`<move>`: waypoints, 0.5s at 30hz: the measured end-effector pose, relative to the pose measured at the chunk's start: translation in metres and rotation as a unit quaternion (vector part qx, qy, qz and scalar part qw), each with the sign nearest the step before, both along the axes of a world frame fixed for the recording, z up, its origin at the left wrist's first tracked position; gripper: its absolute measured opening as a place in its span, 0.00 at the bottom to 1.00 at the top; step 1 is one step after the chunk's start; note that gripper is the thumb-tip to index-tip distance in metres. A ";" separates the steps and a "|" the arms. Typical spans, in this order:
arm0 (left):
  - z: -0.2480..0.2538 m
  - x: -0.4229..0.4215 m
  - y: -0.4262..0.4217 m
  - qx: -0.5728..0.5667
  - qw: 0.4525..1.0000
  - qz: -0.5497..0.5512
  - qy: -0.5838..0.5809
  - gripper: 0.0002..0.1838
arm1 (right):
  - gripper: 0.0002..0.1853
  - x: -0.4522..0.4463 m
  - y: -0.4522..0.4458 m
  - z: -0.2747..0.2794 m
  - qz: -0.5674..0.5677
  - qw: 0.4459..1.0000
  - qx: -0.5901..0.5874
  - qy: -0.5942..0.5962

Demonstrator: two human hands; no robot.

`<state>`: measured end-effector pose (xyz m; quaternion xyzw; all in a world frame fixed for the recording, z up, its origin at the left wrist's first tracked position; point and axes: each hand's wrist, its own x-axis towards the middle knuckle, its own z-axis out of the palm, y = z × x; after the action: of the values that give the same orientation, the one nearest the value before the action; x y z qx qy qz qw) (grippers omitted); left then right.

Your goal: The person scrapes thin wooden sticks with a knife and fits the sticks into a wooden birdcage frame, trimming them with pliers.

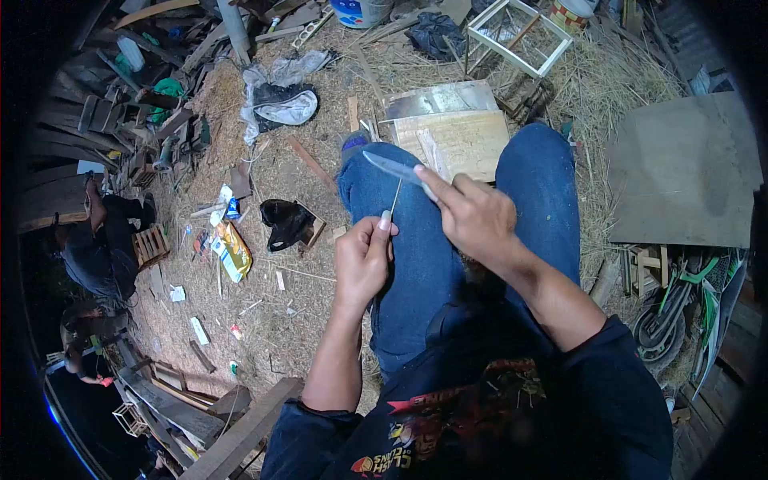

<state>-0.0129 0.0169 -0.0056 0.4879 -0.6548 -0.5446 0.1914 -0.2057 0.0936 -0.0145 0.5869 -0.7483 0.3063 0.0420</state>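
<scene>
My left hand [364, 260] is closed, with its thumb on top, around a thin stick [397, 196] that points up and away from me. In my right hand [478, 216] is a knife [390, 166], its pale blade reaching left over my knee, with the index finger laid along it. Near the knife's edge is the stick's upper end; I cannot tell whether they touch. Both hands are above my jeans-covered legs [408, 280]. My fingers hide the knife's handle and the stick's lower end.
Light wooden boards [472, 136] lie beyond my knees. A white frame [520, 36] stands farther off. On the straw-covered ground at left are a black plastic bag [286, 224] and a yellow packet [232, 252]. Another person [96, 248] sits at far left. A large board [684, 172] is at right.
</scene>
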 end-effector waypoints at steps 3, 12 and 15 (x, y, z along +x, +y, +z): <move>-0.003 0.001 -0.002 -0.015 1.000 -0.001 0.003 0.17 | 0.22 0.010 0.010 0.003 0.070 0.997 0.009 0.029; 0.001 -0.001 -0.003 -0.003 0.999 0.013 -0.030 0.15 | 0.25 -0.004 0.003 0.001 0.055 0.997 0.027 0.049; -0.005 0.001 -0.003 -0.019 1.000 0.013 -0.012 0.15 | 0.27 -0.001 0.004 0.003 0.030 0.999 0.023 0.039</move>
<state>-0.0121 0.0136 -0.0106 0.4990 -0.6612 -0.5234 0.1998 -0.2062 0.0973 -0.0120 0.6218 -0.7346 0.2671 0.0487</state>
